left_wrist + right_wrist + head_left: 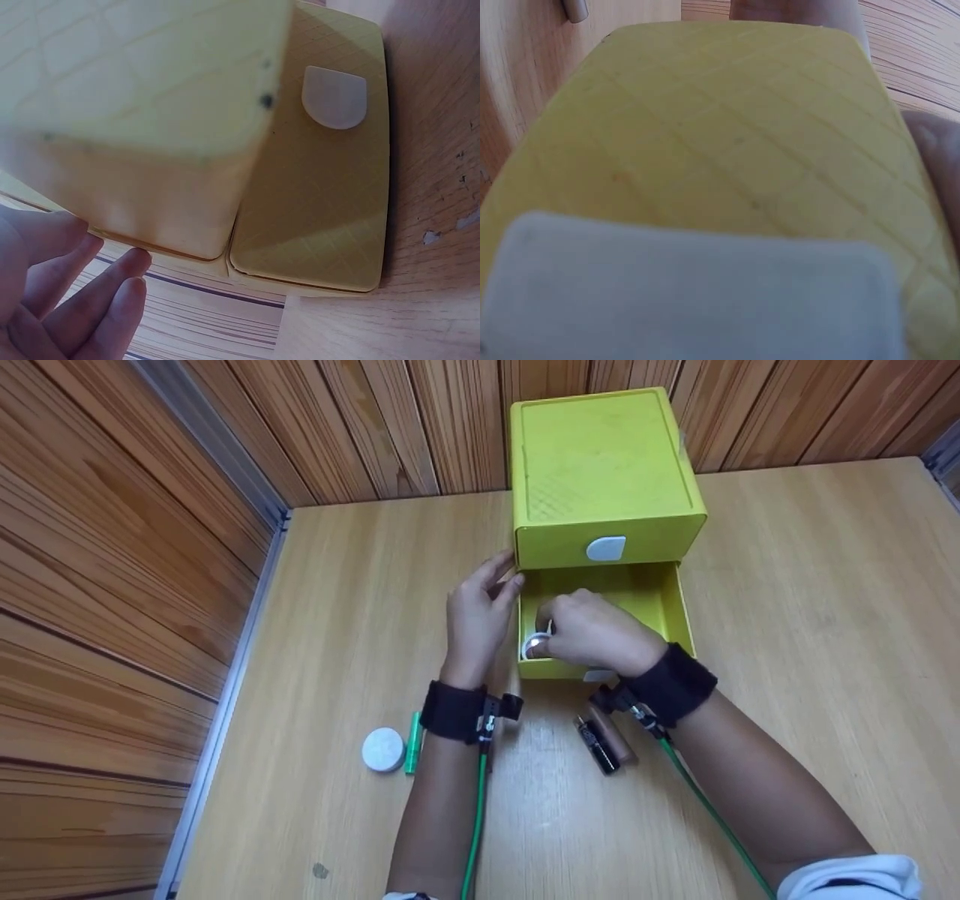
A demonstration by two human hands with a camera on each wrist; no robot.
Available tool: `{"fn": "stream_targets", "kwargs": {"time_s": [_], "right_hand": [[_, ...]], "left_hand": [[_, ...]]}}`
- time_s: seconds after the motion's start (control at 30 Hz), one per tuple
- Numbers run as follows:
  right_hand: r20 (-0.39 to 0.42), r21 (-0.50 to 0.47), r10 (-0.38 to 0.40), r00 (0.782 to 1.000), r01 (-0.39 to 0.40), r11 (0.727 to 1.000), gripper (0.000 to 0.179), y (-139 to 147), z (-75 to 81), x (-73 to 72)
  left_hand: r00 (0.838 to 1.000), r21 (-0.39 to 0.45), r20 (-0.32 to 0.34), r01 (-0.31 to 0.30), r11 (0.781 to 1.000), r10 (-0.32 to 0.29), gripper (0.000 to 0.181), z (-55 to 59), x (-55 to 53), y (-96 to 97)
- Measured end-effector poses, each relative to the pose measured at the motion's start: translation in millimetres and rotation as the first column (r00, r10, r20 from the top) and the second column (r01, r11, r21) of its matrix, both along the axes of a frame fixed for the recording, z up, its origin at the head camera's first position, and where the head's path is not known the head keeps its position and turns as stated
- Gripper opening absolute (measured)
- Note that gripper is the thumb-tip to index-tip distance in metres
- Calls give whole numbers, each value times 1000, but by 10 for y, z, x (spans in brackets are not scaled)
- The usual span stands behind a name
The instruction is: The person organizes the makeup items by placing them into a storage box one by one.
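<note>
A yellow-green two-drawer box [609, 457] stands at the back of the table, its lower drawer [645, 589] pulled out. My right hand [592, 630] reaches down into that drawer. Its curled fingers hold a small round white-rimmed item [535, 643] with a shiny middle, at the drawer's front left corner. Beside the box, my left hand [478, 619] has its fingers extended, fingertips at the left side; the left wrist view shows these fingers [112, 307] along the box's edge. A white handle [697, 292] on the drawer front fills the lower right wrist view, where the right hand is hidden.
A round white-lidded container [383, 749] and a green tube [412, 744] lie by the left forearm. Below the drawer are a black tube [598, 745] and a brownish tube [613, 735]. Wooden panels [450, 427] border the table behind and at left.
</note>
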State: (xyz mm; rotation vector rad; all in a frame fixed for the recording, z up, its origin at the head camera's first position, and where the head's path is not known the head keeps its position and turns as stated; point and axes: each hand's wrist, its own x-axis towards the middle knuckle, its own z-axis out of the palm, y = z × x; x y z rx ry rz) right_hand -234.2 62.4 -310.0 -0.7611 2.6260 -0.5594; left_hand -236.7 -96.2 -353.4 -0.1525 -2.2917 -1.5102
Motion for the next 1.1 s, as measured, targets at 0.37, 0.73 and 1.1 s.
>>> {"fn": "stream_targets", "kwargs": {"time_s": [0.37, 0.73, 1.1], "right_hand": [[-54, 46, 33, 998, -30, 999, 18, -4, -6, 14], [-139, 60, 80, 987, -72, 996, 26, 30, -23, 47], [-224, -71, 45, 973, -62, 996, 35, 286, 95, 210]], "left_hand": [[1000, 8, 5, 4, 1000, -4, 38, -6, -7, 7], [1000, 4, -23, -3, 1000, 3, 37, -45, -6, -2], [1000, 8, -24, 5, 1000, -4, 37, -59, 0, 10]]}}
